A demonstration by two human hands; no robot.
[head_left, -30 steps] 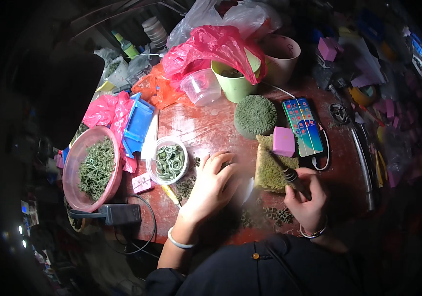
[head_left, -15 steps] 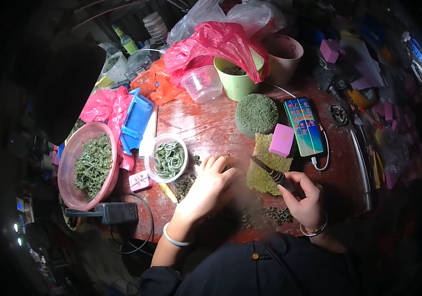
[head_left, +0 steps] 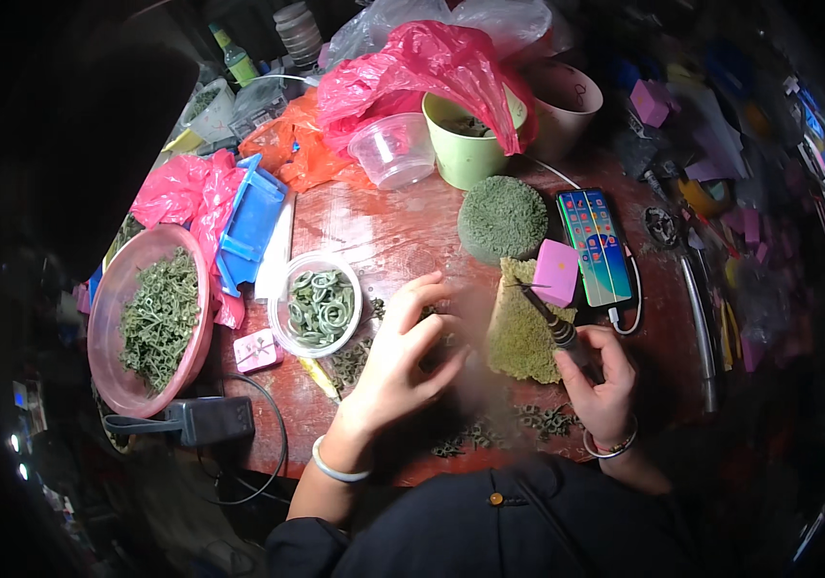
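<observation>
My right hand [head_left: 600, 380] grips a soldering iron [head_left: 564, 332] with a dark ribbed collar. Its thin tip points up and left over a yellow-green porous pad [head_left: 523, 342], near a pink block [head_left: 555, 273]. To the left, my left hand [head_left: 408, 356] hovers over the table with fingers curved and apart; I make out nothing held in it. Beside it stands a clear round tub of small green rings [head_left: 319, 308]. Dark green branched pieces [head_left: 543, 421] lie between my hands near the table's front edge. Haze blurs the space between the hands.
A pink bowl [head_left: 104, 332] of green pieces stands left, beside a black power bank [head_left: 215, 421] with a looped cable. Behind the pad are a round green sponge-like block [head_left: 502, 217] and a charging phone [head_left: 594, 246]. Cups and plastic bags [head_left: 412, 72] fill the back.
My left hand has lifted slightly and its fingers have spread. The iron's tip has shifted a little right and up. The whole view has also shifted slightly.
</observation>
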